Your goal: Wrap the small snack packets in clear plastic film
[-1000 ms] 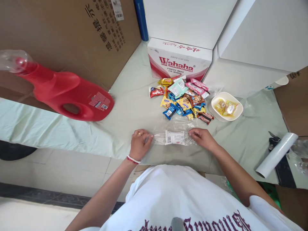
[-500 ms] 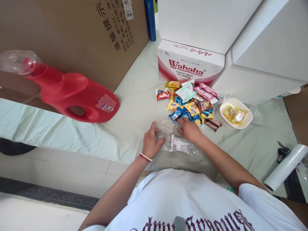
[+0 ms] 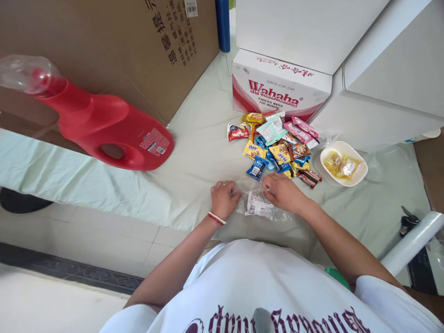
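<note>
In the head view, both my hands were low over the pale green tablecloth [image 3: 197,159], close to the edge on my side. My left hand [image 3: 225,200], which wore a beaded bracelet [image 3: 217,218] at its wrist, had bent fingers, and they were pinching the left part of a clear plastic film [image 3: 248,186]. My right hand [image 3: 282,192] was curled as well, its thumb and forefinger grasping the same film on the other side; how firmly they held, I could not tell. The white printed packet [image 3: 260,205] lay flat between my hands, nearer to the right one, with the film around it; whether it was inside or only beneath, I could not tell. Just beyond my right hand was a heap of wrapped snacks [image 3: 280,155], in front of the Wahaha water carton [image 3: 280,88]. To the right of this heap stood a cream bowl [image 3: 363,173], with yellow-wrapped pieces [image 3: 342,165] in it. Well apart on the left, a red plastic jug [image 3: 114,122] was beside a large cardboard box [image 3: 100,51]
</note>
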Action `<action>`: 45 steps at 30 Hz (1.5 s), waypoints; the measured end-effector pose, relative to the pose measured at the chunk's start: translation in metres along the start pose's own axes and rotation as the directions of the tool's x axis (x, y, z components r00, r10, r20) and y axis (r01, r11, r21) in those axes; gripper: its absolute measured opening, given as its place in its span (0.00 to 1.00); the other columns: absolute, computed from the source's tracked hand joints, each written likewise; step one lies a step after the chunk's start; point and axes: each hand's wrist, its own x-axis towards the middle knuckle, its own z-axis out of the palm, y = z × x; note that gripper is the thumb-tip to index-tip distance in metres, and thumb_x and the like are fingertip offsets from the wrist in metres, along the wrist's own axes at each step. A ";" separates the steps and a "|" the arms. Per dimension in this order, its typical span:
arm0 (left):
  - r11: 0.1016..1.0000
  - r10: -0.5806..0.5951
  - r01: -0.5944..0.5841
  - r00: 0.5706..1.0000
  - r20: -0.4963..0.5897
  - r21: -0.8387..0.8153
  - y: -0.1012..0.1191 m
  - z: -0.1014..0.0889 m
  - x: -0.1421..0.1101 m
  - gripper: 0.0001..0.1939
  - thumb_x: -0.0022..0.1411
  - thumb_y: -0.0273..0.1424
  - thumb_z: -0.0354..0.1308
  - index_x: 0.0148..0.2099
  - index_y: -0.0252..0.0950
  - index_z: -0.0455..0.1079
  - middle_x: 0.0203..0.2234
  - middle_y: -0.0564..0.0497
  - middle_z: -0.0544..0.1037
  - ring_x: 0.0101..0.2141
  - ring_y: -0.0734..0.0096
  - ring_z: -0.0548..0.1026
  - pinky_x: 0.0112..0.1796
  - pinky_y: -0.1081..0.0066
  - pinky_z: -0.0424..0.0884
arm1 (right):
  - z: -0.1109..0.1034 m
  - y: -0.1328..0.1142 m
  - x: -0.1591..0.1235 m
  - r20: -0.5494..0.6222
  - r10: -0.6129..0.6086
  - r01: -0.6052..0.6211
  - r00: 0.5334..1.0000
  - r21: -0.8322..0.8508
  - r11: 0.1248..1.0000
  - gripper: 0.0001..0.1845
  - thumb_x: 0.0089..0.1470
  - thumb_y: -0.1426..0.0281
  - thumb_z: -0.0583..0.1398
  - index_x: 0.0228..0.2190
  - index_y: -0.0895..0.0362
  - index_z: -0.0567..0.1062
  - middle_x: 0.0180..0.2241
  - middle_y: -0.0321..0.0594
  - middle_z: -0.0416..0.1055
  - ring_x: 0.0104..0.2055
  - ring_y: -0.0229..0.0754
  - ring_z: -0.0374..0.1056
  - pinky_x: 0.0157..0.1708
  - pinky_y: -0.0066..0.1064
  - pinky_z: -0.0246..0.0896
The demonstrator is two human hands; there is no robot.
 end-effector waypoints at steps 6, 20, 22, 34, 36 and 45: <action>0.999 -0.021 0.019 0.999 -0.043 -0.036 0.000 0.005 0.000 0.03 0.61 0.33 0.59 0.35 0.40 0.70 0.30 0.49 0.78 0.42 0.54 0.74 0.44 0.58 0.65 | 0.021 -0.018 -0.015 0.080 -0.052 0.050 0.995 0.034 0.998 0.19 0.64 0.70 0.59 0.56 0.57 0.75 0.39 0.46 0.74 0.46 0.50 0.65 0.46 0.37 0.58; 0.926 0.105 -0.084 0.994 0.037 -0.369 -0.033 -0.033 -0.004 0.15 0.64 0.33 0.51 0.45 0.38 0.79 0.38 0.47 0.79 0.38 0.65 0.75 0.44 0.63 0.71 | 0.064 -0.048 -0.060 0.135 -0.137 0.156 0.981 -0.138 0.978 0.27 0.61 0.79 0.57 0.59 0.51 0.74 0.66 0.47 0.61 0.53 0.51 0.63 0.48 0.40 0.63; 0.882 0.087 -0.040 0.993 0.079 -0.470 -0.030 -0.032 -0.005 0.17 0.63 0.31 0.50 0.48 0.39 0.79 0.38 0.49 0.79 0.35 0.68 0.74 0.41 0.66 0.72 | 0.064 -0.045 -0.060 0.151 -0.168 0.189 0.974 -0.139 0.972 0.23 0.62 0.78 0.57 0.57 0.53 0.76 0.71 0.43 0.55 0.54 0.50 0.64 0.48 0.41 0.64; 0.778 -0.168 0.221 0.975 0.145 -0.588 -0.001 -0.028 -0.019 0.17 0.54 0.46 0.65 0.33 0.36 0.73 0.24 0.53 0.76 0.27 0.70 0.71 0.31 0.71 0.66 | 0.058 -0.041 -0.051 0.116 -0.202 0.214 0.972 -0.096 0.972 0.19 0.62 0.78 0.57 0.50 0.55 0.79 0.70 0.41 0.59 0.54 0.52 0.66 0.48 0.44 0.66; 0.698 -0.124 0.205 0.978 0.166 -0.686 0.012 -0.024 -0.025 0.17 0.57 0.45 0.64 0.35 0.36 0.75 0.27 0.53 0.77 0.28 0.71 0.72 0.33 0.71 0.68 | 0.059 -0.037 -0.050 0.092 -0.218 0.222 0.972 -0.033 0.975 0.21 0.60 0.79 0.58 0.52 0.53 0.78 0.70 0.42 0.59 0.54 0.52 0.66 0.50 0.44 0.66; 0.624 0.240 -0.105 0.969 0.061 -0.774 0.040 0.002 -0.031 0.24 0.72 0.38 0.43 0.50 0.38 0.81 0.42 0.45 0.78 0.43 0.64 0.74 0.47 0.62 0.72 | 0.065 -0.010 -0.044 -0.063 -0.287 0.289 0.956 0.372 0.882 0.27 0.63 0.76 0.57 0.63 0.54 0.69 0.61 0.52 0.67 0.68 0.51 0.57 0.66 0.50 0.56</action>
